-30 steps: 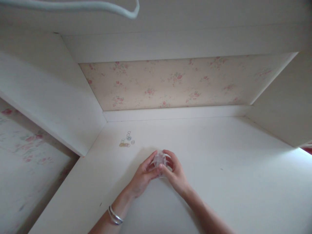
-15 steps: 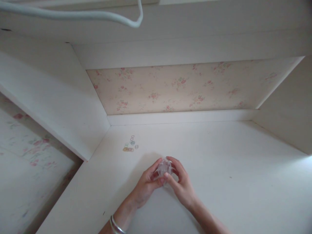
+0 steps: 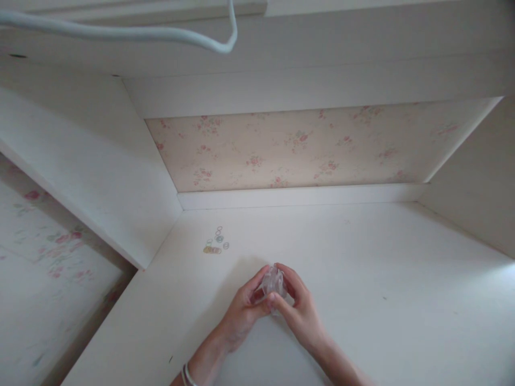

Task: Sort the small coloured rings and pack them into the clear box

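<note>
A small, clear, angular plastic object (image 3: pixel 273 282) is held over the smooth white desktop (image 3: pixel 341 268), enclosed by the curled fingers of the left hand (image 3: pixel 241 312) and right hand (image 3: pixel 302 306) — thumbs close together. Thin, round, coloured rings (image 3: pixel 213 250) are scattered beyond — to the left.

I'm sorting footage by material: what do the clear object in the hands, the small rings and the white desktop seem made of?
Clear object: likely smooth plastic, see-through with pale highlights; glass is possible. Small rings: perhaps rubber or plastic, being thin, coloured loops; finish too small to judge. Desktop: likely painted or laminated board, smooth white with a soft sheen.
</note>
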{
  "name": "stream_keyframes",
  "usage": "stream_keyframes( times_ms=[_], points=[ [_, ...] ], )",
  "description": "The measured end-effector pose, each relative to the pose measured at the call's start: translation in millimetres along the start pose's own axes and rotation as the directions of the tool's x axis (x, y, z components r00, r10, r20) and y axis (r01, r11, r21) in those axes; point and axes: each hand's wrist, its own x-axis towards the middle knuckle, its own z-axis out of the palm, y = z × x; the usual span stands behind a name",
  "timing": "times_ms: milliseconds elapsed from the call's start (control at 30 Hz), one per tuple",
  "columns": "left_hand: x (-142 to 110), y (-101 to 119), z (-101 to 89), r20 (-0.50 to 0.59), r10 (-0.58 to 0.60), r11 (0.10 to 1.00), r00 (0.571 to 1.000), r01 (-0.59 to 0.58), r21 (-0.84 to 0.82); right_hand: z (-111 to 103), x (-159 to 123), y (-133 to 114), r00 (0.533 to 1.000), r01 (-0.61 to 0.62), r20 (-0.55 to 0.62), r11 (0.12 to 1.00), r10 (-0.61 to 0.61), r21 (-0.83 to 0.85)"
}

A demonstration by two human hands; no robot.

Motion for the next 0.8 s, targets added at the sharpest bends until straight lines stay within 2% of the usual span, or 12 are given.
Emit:
stream_keyframes(
  times_ms=[133, 300, 467, 633, 800],
  points=[
    [1, 2, -2.5, -0.012, -0.037, 0.993, 0.999, 0.036, -0.108, 0, 3, 2, 0.999, -0.035, 0.025, 0.997, 0.033, 0.07],
    [2, 7, -4.9, -0.072, -0.077, 0.981, 0.994, 0.063, -0.183, -3, 7, -1, 0.968, -0.241, 0.006, 0.925, 0.251, 0.293],
    [-1, 6, -1.8, -0.058, -0.037, 0.993, 0.998, 0.03, -0.118, -5, 11, -12, 0.93, -0.366, 0.207, 0.828, 0.305, 0.424],
    [-3, 9, 0.5, -0.074, -0.033, 0.999, 0.997, 0.031, -0.033, -6, 12, -13, 0.931, -0.362, 0.201, 0.832, 0.303, 0.421],
    [-1, 10, -1.1, -0.075, -0.064, 0.995, 0.995, 0.058, -0.08, -4, 11, -5, 0.933, -0.36, 0.176, 0.851, 0.315, 0.383]
  ],
)
